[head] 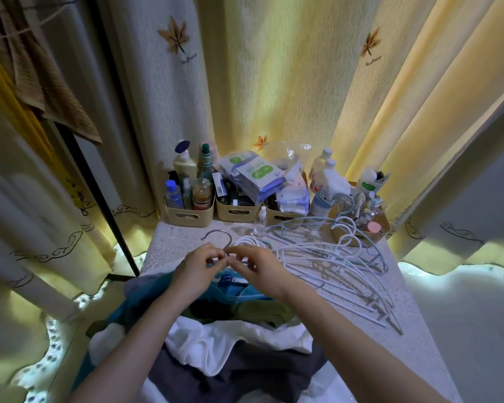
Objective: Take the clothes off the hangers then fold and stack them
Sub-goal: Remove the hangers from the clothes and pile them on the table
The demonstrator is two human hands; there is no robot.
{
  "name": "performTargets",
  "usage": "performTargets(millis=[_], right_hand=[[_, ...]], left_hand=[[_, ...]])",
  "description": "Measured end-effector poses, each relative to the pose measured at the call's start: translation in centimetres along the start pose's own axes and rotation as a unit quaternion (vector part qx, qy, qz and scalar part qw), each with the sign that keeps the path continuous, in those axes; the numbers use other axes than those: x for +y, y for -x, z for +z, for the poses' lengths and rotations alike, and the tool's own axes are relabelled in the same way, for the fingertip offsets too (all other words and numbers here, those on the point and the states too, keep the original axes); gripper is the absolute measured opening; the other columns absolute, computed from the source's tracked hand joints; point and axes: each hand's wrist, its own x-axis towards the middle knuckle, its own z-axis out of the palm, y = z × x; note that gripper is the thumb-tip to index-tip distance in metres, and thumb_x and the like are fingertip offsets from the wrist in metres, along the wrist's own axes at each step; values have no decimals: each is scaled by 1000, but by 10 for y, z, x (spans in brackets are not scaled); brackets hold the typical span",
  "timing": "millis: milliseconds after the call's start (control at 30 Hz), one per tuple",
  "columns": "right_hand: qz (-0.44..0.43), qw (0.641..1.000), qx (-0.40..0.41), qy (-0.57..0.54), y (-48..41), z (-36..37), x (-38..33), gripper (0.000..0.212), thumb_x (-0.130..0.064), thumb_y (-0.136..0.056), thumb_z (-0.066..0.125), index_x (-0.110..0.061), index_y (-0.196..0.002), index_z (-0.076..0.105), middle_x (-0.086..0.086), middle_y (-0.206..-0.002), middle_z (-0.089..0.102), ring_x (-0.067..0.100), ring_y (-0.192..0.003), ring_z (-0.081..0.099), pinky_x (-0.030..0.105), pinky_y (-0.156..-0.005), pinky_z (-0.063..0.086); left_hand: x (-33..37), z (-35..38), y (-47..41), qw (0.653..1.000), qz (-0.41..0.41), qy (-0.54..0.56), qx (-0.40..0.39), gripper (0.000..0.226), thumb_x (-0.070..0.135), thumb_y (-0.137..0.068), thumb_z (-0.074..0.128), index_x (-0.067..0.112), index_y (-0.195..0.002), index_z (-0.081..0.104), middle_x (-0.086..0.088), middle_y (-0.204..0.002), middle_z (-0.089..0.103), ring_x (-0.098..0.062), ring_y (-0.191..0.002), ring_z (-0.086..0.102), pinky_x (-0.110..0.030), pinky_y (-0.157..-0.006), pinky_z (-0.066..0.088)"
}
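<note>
A teal garment point(146, 301) lies on a heap of clothes at the table's near end, still on a hanger whose grey metal hook point(217, 237) sticks out beyond it. My left hand point(197, 271) and my right hand point(259, 270) meet at the base of that hook, fingers curled and pinching at the garment's collar there. Under the teal piece lie an olive garment point(262, 311), a white one point(224, 341) and a dark grey one point(233, 376). A pile of bare white and pale blue hangers point(332, 271) lies to the right.
Beige bins point(186, 218) full of bottles and packets line the table's far edge, with a small clear spray bottle point(259, 223) in front. Curtains point(274, 82) surround the table. A black rack pole point(99, 181) stands at left with brown and yellow clothes hanging.
</note>
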Motion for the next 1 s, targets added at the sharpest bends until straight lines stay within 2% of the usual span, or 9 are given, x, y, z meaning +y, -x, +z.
performTargets(millis=[133, 233, 333, 433, 533, 600, 767, 867, 1000], right_hand=[[56, 998, 5, 11, 11, -25, 21, 43, -51, -85, 59, -33, -124, 61, -7, -95, 64, 5, -80, 58, 28, -72, 50], [130, 989, 54, -50, 23, -65, 47, 24, -37, -88, 60, -23, -104, 71, -12, -90, 67, -7, -57, 56, 12, -54, 46], [225, 964, 132, -49, 46, -112, 88, 17, -30, -91, 57, -25, -85, 72, -20, -68, 63, 2, -47, 47, 11, -44, 36], [295, 934, 200, -12, 68, -145, 137, 22, -29, -92, 58, -17, -87, 75, -4, -67, 65, 17, -50, 38, 22, -45, 29], [344, 906, 246, 10, 83, -150, 179, 25, -27, -92, 59, -10, -92, 77, 17, -77, 67, 26, -59, 49, 30, -57, 29], [389, 890, 237, 8, 87, -139, 199, 27, -29, -93, 58, -8, -95, 76, 23, -82, 68, 37, -74, 59, 31, -63, 31], [466, 870, 124, 100, 81, -96, 229, 32, -25, -99, 47, -4, -109, 70, 21, -103, 69, 35, -100, 60, 34, -75, 42], [494, 851, 118, 132, 73, -86, 241, 32, -21, -99, 44, -4, -114, 67, 25, -121, 60, 38, -114, 52, 35, -89, 42], [594, 772, 200, 110, 55, -83, 241, 47, -18, -93, 54, 6, -132, 42, 30, -143, 33, 43, -132, 31, 45, -108, 30]], left_hand=[[-14, 2, 3, 998, -3, 6, -58, 31, 36, -85, 66, 33, -113, 53, 13, -103, 57, -5, -99, 56, -30, -86, 48], [-36, 0, 5, 995, -50, -42, -74, 47, 30, -82, 71, 27, -122, 46, 8, -115, 58, -12, -105, 56, -33, -91, 48], [-57, 1, 8, 991, -59, -73, -97, 44, 16, -84, 70, 22, -125, 54, 1, -123, 61, -15, -111, 58, -31, -93, 48], [-69, 2, 12, 975, -64, -112, -179, 28, 19, -86, 67, 24, -114, 66, 8, -111, 66, -7, -98, 61, -23, -83, 48], [-67, -2, 17, 922, -47, -144, -357, 24, 32, -86, 65, 21, -106, 71, 7, -91, 65, -2, -77, 56, -21, -73, 44], [-62, -4, 17, 894, -54, -153, -418, 30, 38, -86, 65, 23, -112, 68, 6, -95, 65, 0, -76, 54, -17, -72, 42], [-55, 12, 15, 886, -99, -146, -429, 64, 41, -83, 69, 20, -136, 42, -3, -125, 55, -11, -108, 55, -21, -94, 42], [-52, 22, 18, 896, -16, -136, -422, 50, 30, -87, 68, 15, -132, 52, -4, -139, 44, -15, -127, 42, -20, -106, 32], [-50, 31, 19, 871, 3, -72, -486, 35, 13, -87, 65, 11, -122, 57, 7, -149, 30, -5, -135, 29, -13, -109, 25]])
